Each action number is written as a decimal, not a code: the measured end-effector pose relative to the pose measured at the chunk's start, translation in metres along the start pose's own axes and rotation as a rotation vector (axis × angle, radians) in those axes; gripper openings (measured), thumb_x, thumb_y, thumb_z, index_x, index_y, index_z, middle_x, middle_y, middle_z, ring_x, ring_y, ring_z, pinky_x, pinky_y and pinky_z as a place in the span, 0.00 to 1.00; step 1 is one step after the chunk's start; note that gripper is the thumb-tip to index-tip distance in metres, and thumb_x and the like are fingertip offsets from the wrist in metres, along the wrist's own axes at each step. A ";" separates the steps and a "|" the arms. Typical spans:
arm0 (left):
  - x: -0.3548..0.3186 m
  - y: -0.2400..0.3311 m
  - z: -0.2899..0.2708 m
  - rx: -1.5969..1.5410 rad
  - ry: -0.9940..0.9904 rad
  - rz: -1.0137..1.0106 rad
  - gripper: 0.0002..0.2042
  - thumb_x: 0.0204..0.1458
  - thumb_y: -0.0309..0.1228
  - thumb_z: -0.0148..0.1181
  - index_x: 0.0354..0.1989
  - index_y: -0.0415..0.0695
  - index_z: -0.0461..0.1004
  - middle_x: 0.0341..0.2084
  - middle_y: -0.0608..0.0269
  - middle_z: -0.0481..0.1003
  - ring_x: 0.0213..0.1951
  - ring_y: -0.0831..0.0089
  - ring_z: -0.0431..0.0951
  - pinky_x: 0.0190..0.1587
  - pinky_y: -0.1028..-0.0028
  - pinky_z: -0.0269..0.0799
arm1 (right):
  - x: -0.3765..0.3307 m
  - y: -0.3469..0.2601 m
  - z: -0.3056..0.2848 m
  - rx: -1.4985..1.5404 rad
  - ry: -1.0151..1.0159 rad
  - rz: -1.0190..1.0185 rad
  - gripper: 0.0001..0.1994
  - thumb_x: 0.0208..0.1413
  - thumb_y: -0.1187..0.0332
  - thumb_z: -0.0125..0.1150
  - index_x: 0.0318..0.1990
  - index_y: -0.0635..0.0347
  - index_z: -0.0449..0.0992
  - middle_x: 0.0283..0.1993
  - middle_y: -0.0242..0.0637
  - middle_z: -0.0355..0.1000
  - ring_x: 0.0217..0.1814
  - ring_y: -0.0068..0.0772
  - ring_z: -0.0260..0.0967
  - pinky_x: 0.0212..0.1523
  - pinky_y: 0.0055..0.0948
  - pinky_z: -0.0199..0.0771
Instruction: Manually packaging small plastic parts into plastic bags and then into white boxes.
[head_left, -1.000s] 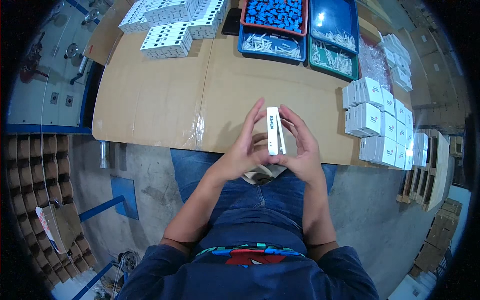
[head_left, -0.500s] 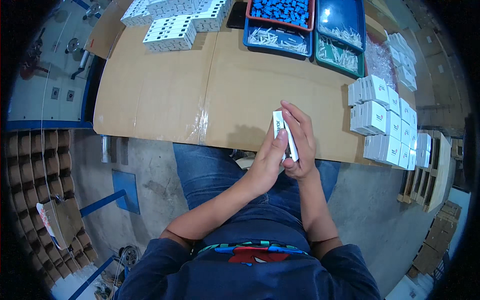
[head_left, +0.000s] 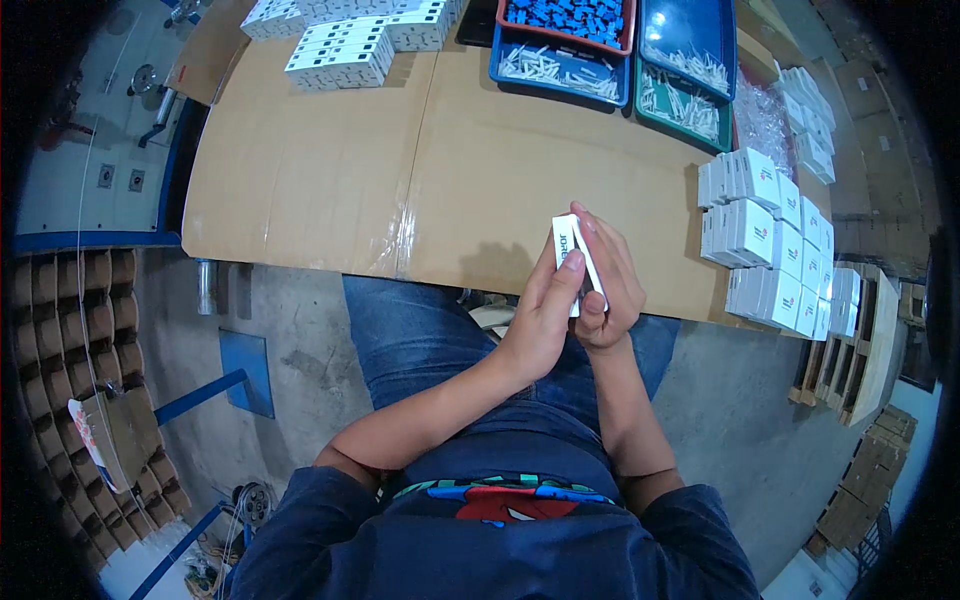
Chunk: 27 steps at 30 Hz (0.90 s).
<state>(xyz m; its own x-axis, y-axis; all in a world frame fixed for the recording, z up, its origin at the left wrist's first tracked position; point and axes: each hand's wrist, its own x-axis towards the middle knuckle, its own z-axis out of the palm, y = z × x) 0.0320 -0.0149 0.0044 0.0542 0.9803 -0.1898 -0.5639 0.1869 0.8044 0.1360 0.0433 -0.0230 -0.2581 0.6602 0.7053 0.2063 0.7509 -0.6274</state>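
We look down past a person's lap at a grey floor (head_left: 700, 410) and a broad table (head_left: 310, 190) covered in brown cardboard. The table's near edge bends across the view, just beyond the jeans (head_left: 400, 325); its left edge runs away toward the far left, beside a blue-edged white panel (head_left: 85, 140).

On the right, white boxes (head_left: 758, 240) are stacked right up to the table's near right corner. A wooden pallet (head_left: 870, 335) sits on the floor beyond that corner. At the far left of the tabletop we see a white stack (head_left: 345, 65). At the far right, four trays are grouped: a blue tray (head_left: 682, 22) overlaps a green tray (head_left: 685, 136), and a red tray (head_left: 568, 38) of blue pieces overlaps a second blue tray (head_left: 555, 92) with small white pieces.

Between these groups, a wide span of cardboard gives room left of the hands and beyond them; to the right, the strip before the boxes is narrower.

The left hand (head_left: 538, 325) grips a white case (head_left: 563, 237), thumb lying across it. The right hand (head_left: 614, 290) cups its right side, fingers stretched along it. The case is at the table's near edge, right of centre, its two halves parted in a narrow V.
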 end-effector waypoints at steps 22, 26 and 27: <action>0.012 -0.016 -0.006 -0.158 0.195 -0.062 0.22 0.70 0.50 0.43 0.59 0.45 0.67 0.44 0.67 0.72 0.44 0.78 0.73 0.48 0.75 0.71 | 0.001 0.006 -0.001 0.062 -0.186 0.153 0.39 0.67 0.37 0.43 0.60 0.73 0.73 0.60 0.57 0.74 0.61 0.57 0.72 0.62 0.45 0.71; 0.016 -0.004 -0.015 -0.343 0.205 -0.222 0.28 0.67 0.58 0.42 0.60 0.46 0.66 0.45 0.60 0.75 0.47 0.70 0.78 0.50 0.70 0.75 | 0.008 0.001 -0.005 0.173 -0.268 0.311 0.41 0.60 0.35 0.54 0.63 0.69 0.72 0.65 0.54 0.70 0.66 0.53 0.69 0.64 0.43 0.69; 0.015 0.001 -0.017 -0.303 0.201 -0.240 0.32 0.66 0.62 0.39 0.61 0.46 0.66 0.47 0.57 0.75 0.48 0.66 0.79 0.51 0.65 0.77 | 0.009 0.000 -0.007 0.149 -0.281 0.284 0.38 0.58 0.41 0.62 0.63 0.67 0.72 0.66 0.53 0.69 0.67 0.52 0.68 0.63 0.42 0.69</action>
<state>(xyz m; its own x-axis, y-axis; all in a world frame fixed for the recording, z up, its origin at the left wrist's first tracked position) 0.0187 -0.0013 -0.0074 0.0686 0.8741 -0.4809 -0.7728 0.3514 0.5285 0.1406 0.0493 -0.0147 -0.4619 0.7950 0.3933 0.1727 0.5156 -0.8393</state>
